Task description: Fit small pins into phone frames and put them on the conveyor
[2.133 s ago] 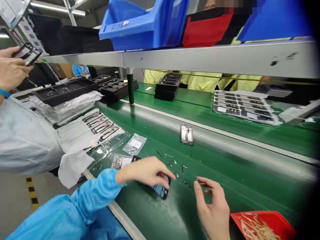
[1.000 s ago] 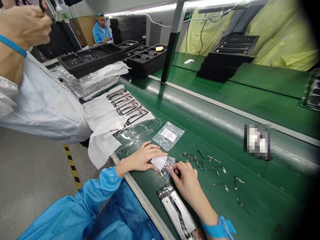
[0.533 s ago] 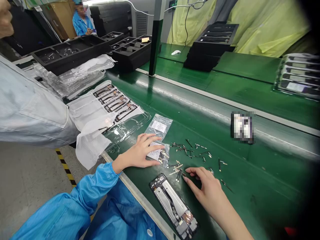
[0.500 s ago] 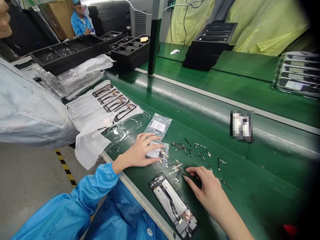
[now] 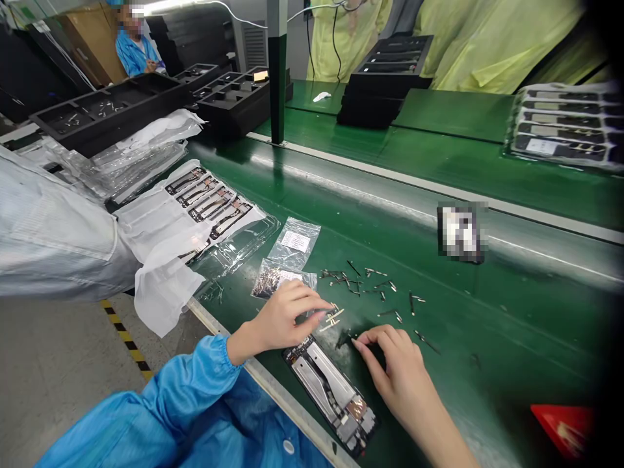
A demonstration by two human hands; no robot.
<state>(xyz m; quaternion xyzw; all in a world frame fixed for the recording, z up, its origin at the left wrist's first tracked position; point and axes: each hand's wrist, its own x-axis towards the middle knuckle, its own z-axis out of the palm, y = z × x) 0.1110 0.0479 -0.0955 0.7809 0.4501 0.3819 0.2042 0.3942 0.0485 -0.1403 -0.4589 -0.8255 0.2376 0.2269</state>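
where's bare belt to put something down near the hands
Bare green belt lies right of the scattered metal clips, up to the red tray. Crowded: around the left hand and right hand, with the phone frame and small bags.

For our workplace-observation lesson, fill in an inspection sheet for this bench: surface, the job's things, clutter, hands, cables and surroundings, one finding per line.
Surface: green bench, dusty near the front edge.
Job's things: opened phone frame lying flat between the hands; small metal parts scattered beyond it; a few pale parts by the left fingertips.
Clutter: two clear bags, one holding parts; sheets of strip parts; red tray at the right edge.
Hands: left hand reaches over the pale parts; right hand rests fingertips down on the bench; whether either grips a part cannot be told.
Cables: wires hang behind the post.
Surroundings: black trays; a white sleeve at left; a person in blue far back.
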